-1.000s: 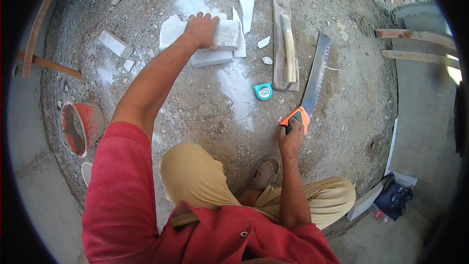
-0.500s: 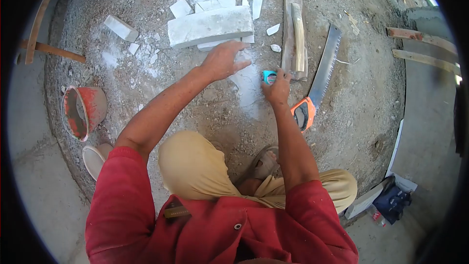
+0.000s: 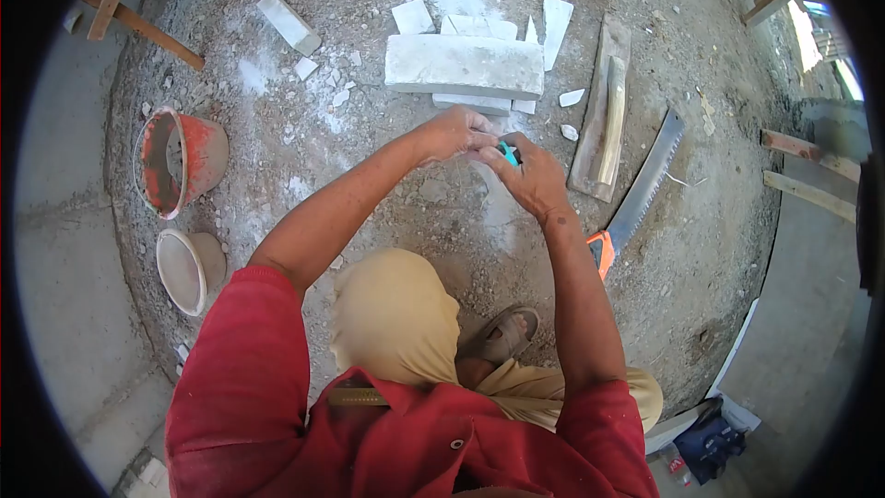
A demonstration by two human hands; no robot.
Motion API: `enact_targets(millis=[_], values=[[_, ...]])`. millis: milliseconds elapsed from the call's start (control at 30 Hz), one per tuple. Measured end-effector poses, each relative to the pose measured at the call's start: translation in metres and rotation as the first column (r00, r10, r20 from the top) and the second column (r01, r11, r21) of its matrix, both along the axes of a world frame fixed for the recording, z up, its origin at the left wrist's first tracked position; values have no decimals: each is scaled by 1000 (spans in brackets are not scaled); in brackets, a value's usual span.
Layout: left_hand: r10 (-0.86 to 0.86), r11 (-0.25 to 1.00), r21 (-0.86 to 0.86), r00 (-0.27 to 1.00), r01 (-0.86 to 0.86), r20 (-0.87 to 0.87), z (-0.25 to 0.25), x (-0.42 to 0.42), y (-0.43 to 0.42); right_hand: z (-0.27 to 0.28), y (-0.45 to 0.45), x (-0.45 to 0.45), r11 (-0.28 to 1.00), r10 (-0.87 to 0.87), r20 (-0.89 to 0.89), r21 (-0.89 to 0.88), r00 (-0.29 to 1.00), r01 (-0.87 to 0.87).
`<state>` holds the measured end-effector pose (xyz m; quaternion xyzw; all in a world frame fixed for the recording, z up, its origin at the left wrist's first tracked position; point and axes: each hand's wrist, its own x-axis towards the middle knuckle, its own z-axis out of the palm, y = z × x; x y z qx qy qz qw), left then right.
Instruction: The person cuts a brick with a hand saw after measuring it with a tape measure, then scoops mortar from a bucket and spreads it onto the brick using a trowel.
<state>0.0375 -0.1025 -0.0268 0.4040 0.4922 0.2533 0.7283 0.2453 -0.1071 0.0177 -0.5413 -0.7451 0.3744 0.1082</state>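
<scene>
My right hand (image 3: 536, 177) is wrapped round a small teal tape measure (image 3: 510, 153), most of it covered by the fingers. My left hand (image 3: 454, 136) meets it from the left, its fingertips pinched at the front of the tape measure; the blade itself is too small to make out. Just beyond both hands, a long pale block (image 3: 464, 65) lies crosswise on top of flat white pieces (image 3: 472, 103). White powder dusts the ground beneath my hands.
To the right lie a handsaw (image 3: 645, 180) with an orange handle and a wooden stick (image 3: 612, 120) on a board (image 3: 590, 152). A smaller block (image 3: 289, 25) and white fragments lie left. Further left are a red-stained bucket (image 3: 205, 159) and a smaller pale bucket (image 3: 211, 258).
My right hand has raised the tape measure off the ground beside the board and turned it. My left hand has come away from the block, and its fingers now meet the tape measure. The view has shifted.
</scene>
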Motion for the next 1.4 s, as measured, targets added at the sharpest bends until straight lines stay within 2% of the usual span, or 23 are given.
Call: enact_targets(millis=[33,67,133,233,300,467,533,600,667,700,767,900,1000,1167,1267,1333,1367,1400], values=[[-4,1000,-13,1000,4,1,-2,-8,1,11,4,-5,993,110,66,-53,992,-107],[-9,1000,-26,1000,9,3,-5,-16,1,13,8,-10,992,116,67,-53,991,-113],[16,1000,-11,999,-15,27,-4,-27,-1,15,17,-19,973,230,130,-2,965,-231],[72,997,31,997,-72,15,12,-38,2,17,34,-27,941,327,103,54,940,-333],[107,993,54,994,-106,-18,21,-43,5,13,44,-30,933,347,90,71,934,-353],[62,993,106,995,-54,-74,23,-58,16,24,64,-37,907,409,112,57,906,-417],[121,987,106,992,-118,-23,22,-63,17,23,71,-36,881,426,89,188,901,-435],[181,978,105,983,-183,29,22,-74,18,26,81,-30,879,416,133,194,900,-435],[437,890,77,889,-449,140,23,-100,23,29,93,-16,882,373,235,209,897,-422],[437,891,73,889,-449,138,16,-117,26,27,101,-3,883,374,234,205,897,-421],[600,797,100,800,-596,-9,-2,-150,34,24,119,19,871,257,392,301,883,-387],[616,785,141,785,-604,-69,-16,-162,40,11,139,33,870,186,415,352,891,-345],[690,722,231,701,-652,-179,-34,-166,42,2,145,18,857,178,425,377,888,-352],[668,744,170,710,-646,-222,-56,-169,38,3,146,2,892,130,455,335,881,-305],[688,725,223,694,-651,-212,-59,-164,39,-1,149,11,884,132,491,335,861,-327],[654,756,282,664,-591,-362,-51,-161,42,2,149,18,910,104,489,304,866,-282],[655,755,285,663,-591,-362,-43,-158,41,3,147,17,909,103,488,307,867,-281],[640,768,403,600,-497,-480,-36,-154,39,3,144,17,912,98,481,306,871,-272]])
